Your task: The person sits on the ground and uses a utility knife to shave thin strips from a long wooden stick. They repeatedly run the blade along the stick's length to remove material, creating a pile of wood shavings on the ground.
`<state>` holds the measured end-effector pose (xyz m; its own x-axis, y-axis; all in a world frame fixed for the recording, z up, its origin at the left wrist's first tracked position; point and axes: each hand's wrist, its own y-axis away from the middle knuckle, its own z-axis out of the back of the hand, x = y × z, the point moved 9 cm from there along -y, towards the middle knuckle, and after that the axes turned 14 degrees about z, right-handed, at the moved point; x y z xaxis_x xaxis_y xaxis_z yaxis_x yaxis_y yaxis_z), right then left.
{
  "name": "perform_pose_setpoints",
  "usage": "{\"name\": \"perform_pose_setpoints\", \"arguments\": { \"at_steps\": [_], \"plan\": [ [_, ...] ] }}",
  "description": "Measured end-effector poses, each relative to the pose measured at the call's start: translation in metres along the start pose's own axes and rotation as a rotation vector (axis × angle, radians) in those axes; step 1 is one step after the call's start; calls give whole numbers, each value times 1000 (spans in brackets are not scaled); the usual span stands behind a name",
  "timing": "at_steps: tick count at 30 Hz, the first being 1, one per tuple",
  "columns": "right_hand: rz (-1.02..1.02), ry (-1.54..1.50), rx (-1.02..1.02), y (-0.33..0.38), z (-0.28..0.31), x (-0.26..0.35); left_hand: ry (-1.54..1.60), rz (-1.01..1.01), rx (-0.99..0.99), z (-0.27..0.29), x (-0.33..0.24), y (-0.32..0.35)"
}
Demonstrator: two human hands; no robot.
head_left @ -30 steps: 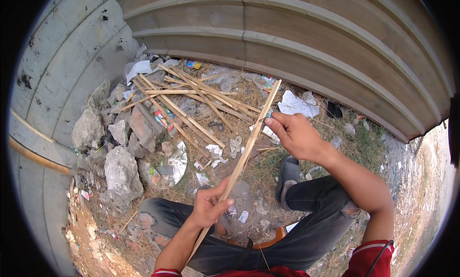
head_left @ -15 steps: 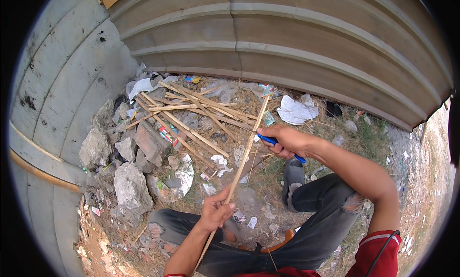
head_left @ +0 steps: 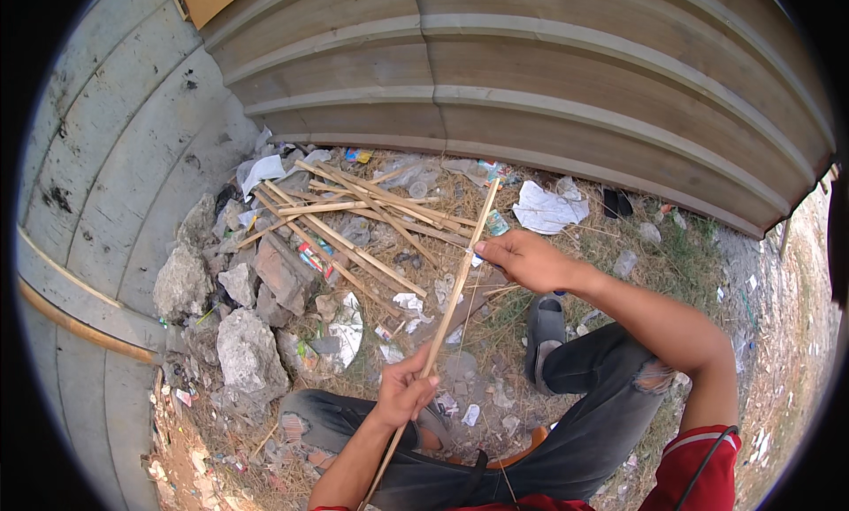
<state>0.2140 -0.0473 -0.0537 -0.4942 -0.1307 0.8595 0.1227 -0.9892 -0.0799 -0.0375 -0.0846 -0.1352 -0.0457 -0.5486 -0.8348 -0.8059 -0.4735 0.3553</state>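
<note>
A long thin wooden strip [head_left: 455, 290] runs slantwise up from my lap. My left hand [head_left: 405, 394] is closed round its lower part, the thumb lying along the wood. My right hand [head_left: 529, 260] is closed on a slim blue cutter knife [head_left: 493, 263], mostly hidden by the fingers. Its front end is against the upper part of the strip; the blade is too small to make out. Beyond my hands, several similar wooden strips [head_left: 380, 206] lie crossed in a loose pile on the ground.
Broken concrete lumps [head_left: 249, 356] are heaped to the left, beside a grey panel wall [head_left: 115, 148]. A ribbed metal sheet [head_left: 539, 64] closes off the far side. Paper scraps [head_left: 548, 207] and plastic litter cover the dry grass. A dark shoe [head_left: 546, 330] shows by my right leg.
My right hand has turned over so that its back faces up, covering most of the blue cutter knife. My left hand keeps its hold on the strip.
</note>
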Motion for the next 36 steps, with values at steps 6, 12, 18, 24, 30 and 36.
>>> {"name": "perform_pose_setpoints", "arguments": {
  "at_steps": [6, 12, 18, 24, 30, 36],
  "plan": [
    [-253, -460, 83, 9, -13, -10, -16, 21, 6, 1, 2, 1],
    [-299, -596, 80, 8, -19, -22, 21, 29, 26, 0, 1, 1],
    [-102, -273, -290, -1, 15, -11, -201, -71, -148, 1, -13, -4],
    [-119, -54, -379, -2, 17, -7, -542, -252, -316, 6, -12, -4],
    [-78, -2, -350, -8, 16, -16, -829, -168, -464, -7, -33, 4],
    [81, 52, -407, -10, 16, 4, -799, -167, -457, 0, -33, 4]
  ]
}}
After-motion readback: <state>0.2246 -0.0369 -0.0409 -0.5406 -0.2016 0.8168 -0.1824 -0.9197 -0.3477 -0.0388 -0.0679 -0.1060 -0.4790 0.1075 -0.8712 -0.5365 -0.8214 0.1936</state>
